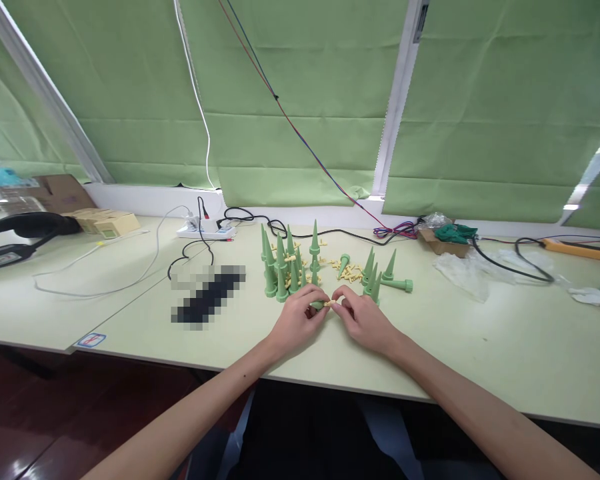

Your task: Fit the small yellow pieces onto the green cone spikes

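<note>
My left hand (300, 318) is closed around a green cone (318, 305), most of which its fingers hide. Pinched in the fingertips of my right hand (365, 321) is a small yellow piece (331, 303), which meets the cone between the two hands. Beyond my left hand stands a cluster of upright green cones (281, 270), some with yellow pieces on them. Loose yellow pieces (351, 271) lie in a pile behind my hands, with one cone (343, 265) leaning among them. More green cones (374, 279) stand just past my right hand, beside one lying down (399, 285).
A power strip (207, 231) and black cables (280, 227) lie along the back. Headphones (27, 230) and yellow boxes (115, 223) are at left. A pixelated dark patch covers something left of the cones. At right are a cardboard box (445, 245) and plastic bags (465, 275).
</note>
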`<action>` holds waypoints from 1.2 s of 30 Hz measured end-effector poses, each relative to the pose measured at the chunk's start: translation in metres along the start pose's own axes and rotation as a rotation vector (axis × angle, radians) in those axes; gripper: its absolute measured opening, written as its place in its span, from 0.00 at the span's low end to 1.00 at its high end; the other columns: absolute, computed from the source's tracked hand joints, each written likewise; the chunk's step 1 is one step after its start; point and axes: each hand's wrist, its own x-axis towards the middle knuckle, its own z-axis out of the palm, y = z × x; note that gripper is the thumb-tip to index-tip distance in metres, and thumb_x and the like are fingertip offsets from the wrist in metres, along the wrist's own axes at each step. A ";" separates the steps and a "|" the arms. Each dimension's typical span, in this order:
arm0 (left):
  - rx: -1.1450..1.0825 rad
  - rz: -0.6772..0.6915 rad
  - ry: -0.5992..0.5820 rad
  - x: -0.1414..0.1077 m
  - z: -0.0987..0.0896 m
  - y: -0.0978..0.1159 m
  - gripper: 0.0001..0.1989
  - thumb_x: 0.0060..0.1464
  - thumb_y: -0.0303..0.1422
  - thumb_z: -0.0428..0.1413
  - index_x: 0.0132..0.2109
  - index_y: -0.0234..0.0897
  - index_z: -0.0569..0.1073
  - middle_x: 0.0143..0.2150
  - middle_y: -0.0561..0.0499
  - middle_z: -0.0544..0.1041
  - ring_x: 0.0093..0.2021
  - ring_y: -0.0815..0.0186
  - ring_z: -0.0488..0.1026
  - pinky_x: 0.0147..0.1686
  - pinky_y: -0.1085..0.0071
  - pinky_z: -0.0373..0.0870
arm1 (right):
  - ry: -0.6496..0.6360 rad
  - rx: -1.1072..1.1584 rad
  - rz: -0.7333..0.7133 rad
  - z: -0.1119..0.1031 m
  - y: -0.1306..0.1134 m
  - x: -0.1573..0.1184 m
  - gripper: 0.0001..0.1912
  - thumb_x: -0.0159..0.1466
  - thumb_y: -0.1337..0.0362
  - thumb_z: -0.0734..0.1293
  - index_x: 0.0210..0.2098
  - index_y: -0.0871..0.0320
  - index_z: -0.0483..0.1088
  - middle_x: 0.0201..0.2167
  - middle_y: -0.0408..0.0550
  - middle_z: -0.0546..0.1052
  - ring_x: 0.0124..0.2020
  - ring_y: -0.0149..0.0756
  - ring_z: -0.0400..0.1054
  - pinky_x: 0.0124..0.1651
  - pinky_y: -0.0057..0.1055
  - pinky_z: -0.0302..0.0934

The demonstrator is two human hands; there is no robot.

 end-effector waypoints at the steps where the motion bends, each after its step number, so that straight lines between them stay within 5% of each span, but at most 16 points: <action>1: 0.002 0.004 0.000 0.000 0.000 0.000 0.05 0.60 0.28 0.53 0.39 0.36 0.74 0.41 0.48 0.72 0.35 0.69 0.70 0.25 0.76 0.68 | -0.006 0.000 -0.007 0.000 0.000 0.000 0.07 0.71 0.62 0.55 0.43 0.55 0.62 0.19 0.37 0.66 0.21 0.33 0.59 0.29 0.28 0.50; 20: 0.080 0.148 0.006 -0.005 0.003 -0.002 0.07 0.61 0.26 0.51 0.42 0.37 0.74 0.42 0.47 0.72 0.36 0.68 0.70 0.29 0.74 0.67 | 0.015 -0.093 -0.040 0.003 0.003 0.001 0.16 0.73 0.61 0.51 0.30 0.55 0.60 0.21 0.40 0.63 0.21 0.32 0.57 0.28 0.29 0.48; 36: 0.107 0.178 0.053 -0.003 0.001 0.001 0.08 0.61 0.25 0.50 0.37 0.37 0.72 0.40 0.48 0.72 0.38 0.67 0.71 0.36 0.71 0.69 | 0.010 -0.002 -0.023 0.000 -0.003 -0.001 0.09 0.72 0.61 0.52 0.39 0.55 0.61 0.23 0.40 0.67 0.23 0.34 0.61 0.30 0.28 0.51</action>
